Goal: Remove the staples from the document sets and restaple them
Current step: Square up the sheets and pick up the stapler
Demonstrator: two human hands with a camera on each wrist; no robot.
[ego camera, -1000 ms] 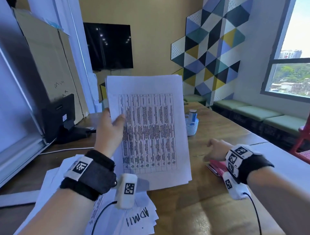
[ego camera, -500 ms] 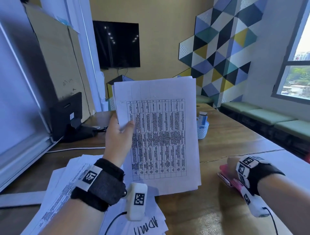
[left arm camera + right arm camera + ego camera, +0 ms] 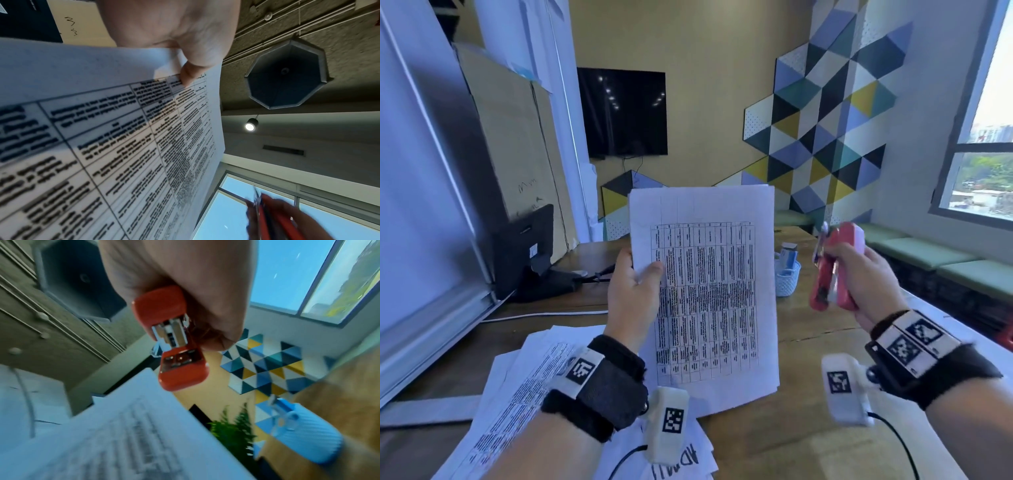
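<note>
My left hand (image 3: 635, 287) holds a document set (image 3: 709, 291) upright above the table, thumb on its printed front near the left edge and fingers behind. It is several white sheets with a black table (image 3: 115, 146). My right hand (image 3: 859, 277) grips a red stapler (image 3: 832, 270) in the air to the right of the pages, apart from them. In the right wrist view the stapler (image 3: 176, 340) points its metal mouth toward the paper's edge (image 3: 131, 423). No staple can be made out on the pages.
More loose printed sheets (image 3: 524, 387) lie piled on the wooden table (image 3: 801, 442) at the near left. A small white basket (image 3: 787, 277) with items stands behind the pages. A black monitor stand (image 3: 530, 253) sits at the left.
My right hand has picked the red stapler up from the table and raised it beside the document set. The left hand keeps holding the pages upright.
</note>
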